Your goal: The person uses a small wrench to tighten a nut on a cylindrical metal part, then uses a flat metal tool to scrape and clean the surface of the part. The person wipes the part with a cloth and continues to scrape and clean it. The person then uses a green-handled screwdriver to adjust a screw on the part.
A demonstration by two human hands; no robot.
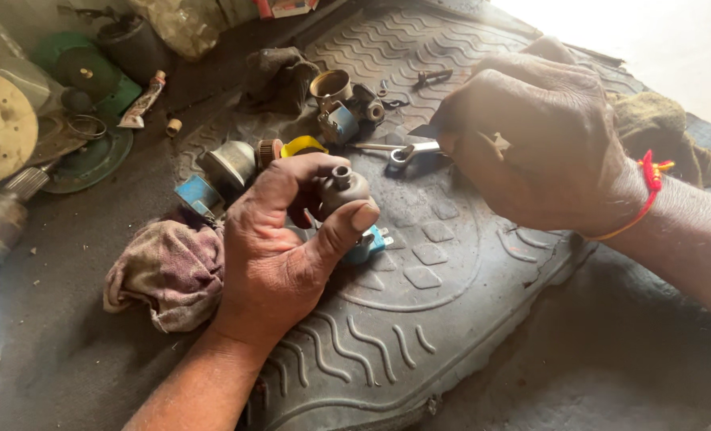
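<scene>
Dim, dusty daylight from the overexposed upper right; soft shadows; slight haze, mild softness throughout

Most of that small metal valve part (344, 188) is buried inside the left hand (291, 239), the right hand (535, 144) covers the spanner (395, 151) handle, and the tan disc (0, 128) gets cut off at the left edge.

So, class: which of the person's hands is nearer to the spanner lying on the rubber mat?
Right. The right hand reaches the spanner, its fingertips at the tool's end. The left hand is lower on the mat, holding a grey valve part, apart from the spanner.
</scene>
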